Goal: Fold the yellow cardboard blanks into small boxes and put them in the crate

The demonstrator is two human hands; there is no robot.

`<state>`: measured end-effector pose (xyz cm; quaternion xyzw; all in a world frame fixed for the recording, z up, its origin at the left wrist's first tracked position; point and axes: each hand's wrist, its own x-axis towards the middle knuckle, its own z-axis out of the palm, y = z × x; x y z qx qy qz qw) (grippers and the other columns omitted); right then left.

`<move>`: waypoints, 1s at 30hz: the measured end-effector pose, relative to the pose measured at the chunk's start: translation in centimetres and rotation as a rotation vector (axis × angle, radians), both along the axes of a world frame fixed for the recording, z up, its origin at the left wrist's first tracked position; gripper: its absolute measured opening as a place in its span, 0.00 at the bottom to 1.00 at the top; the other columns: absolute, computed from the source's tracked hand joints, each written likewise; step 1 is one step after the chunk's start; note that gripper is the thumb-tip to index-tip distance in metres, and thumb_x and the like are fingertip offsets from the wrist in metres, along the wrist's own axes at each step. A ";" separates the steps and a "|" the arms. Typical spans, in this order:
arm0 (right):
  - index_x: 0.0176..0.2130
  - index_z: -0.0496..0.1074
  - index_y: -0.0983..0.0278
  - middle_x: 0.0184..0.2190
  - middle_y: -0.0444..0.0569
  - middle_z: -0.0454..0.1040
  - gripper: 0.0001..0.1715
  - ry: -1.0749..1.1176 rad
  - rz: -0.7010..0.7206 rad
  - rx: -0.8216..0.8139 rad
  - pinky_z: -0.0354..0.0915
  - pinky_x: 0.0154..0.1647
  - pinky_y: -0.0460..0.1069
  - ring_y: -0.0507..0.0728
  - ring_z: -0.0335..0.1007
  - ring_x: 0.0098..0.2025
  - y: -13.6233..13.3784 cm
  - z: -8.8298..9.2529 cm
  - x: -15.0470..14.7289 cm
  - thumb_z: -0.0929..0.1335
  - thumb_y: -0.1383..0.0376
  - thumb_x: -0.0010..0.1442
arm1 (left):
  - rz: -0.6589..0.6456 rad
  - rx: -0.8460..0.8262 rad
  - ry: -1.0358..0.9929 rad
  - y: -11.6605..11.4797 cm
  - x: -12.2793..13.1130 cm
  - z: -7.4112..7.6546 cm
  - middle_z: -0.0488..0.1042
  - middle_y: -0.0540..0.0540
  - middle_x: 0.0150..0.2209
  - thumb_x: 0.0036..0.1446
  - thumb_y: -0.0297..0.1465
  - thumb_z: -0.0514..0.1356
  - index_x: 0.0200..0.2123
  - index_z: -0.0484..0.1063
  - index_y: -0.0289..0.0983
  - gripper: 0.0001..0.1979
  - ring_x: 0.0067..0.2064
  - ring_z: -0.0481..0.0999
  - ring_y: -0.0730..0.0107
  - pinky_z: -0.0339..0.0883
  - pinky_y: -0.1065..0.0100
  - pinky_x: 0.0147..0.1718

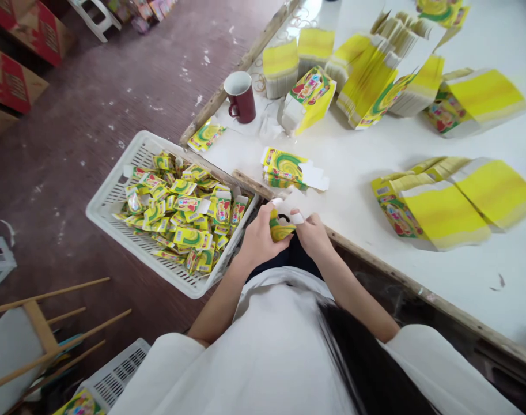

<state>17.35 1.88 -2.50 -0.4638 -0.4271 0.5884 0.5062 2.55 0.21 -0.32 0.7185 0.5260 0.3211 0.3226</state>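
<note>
Between both hands, just over the table's near edge, is a small yellow-green carton [282, 229] with white flaps at its top. My left hand [263, 233] wraps round its left side, fingers closed on it. At the carton's right, my right hand [313, 233] pinches a white flap between thumb and fingers. A short stack of flat cartons [284, 167] lies on the table right beyond the hands, its white flaps pointing right. To the left of my left hand, a white plastic basket [111, 222] holds many small yellow cartons [191, 236] in a loose heap.
On the white table [353, 173] stand a maroon mug [242, 101], a printed box [308, 98] and bundles of flat yellow cartons [446, 202]. An upturned wooden stool [42, 328] lies at the lower left. Red and brown boxes [12, 80] are stacked at the far left.
</note>
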 end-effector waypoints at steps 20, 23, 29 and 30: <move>0.67 0.68 0.56 0.68 0.56 0.67 0.35 -0.553 0.200 0.411 0.63 0.69 0.63 0.64 0.64 0.70 -0.3 0.4 1.2 0.61 0.74 0.64 | 0.125 -0.018 0.002 -0.1 0.0 -2.4 0.68 0.35 0.56 0.46 0.26 0.67 0.61 0.56 0.39 0.39 0.56 0.73 0.48 0.70 0.49 0.55; 0.69 0.65 0.59 0.71 0.61 0.60 0.35 -0.617 0.260 0.448 0.65 0.67 0.64 0.67 0.59 0.72 -0.1 0.0 1.4 0.64 0.72 0.65 | 0.150 -0.026 0.067 -0.1 -1.1 -1.4 0.74 0.40 0.51 0.47 0.29 0.68 0.55 0.64 0.40 0.31 0.54 0.76 0.51 0.70 0.50 0.55; 0.56 0.76 0.57 0.71 0.57 0.60 0.23 -0.657 0.528 0.485 0.68 0.64 0.62 0.66 0.62 0.70 1.1 0.7 3.3 0.65 0.71 0.65 | 0.096 -0.079 0.051 0.7 -3.0 1.0 0.80 0.43 0.46 0.46 0.37 0.72 0.49 0.73 0.40 0.26 0.47 0.81 0.54 0.74 0.57 0.48; 0.53 0.78 0.57 0.69 0.57 0.63 0.20 -0.635 0.545 0.501 0.67 0.65 0.62 0.65 0.62 0.70 1.4 1.0 3.7 0.65 0.71 0.66 | 0.079 -0.098 0.048 0.8 -3.0 1.2 0.81 0.43 0.45 0.45 0.37 0.73 0.49 0.73 0.41 0.26 0.46 0.82 0.55 0.74 0.59 0.47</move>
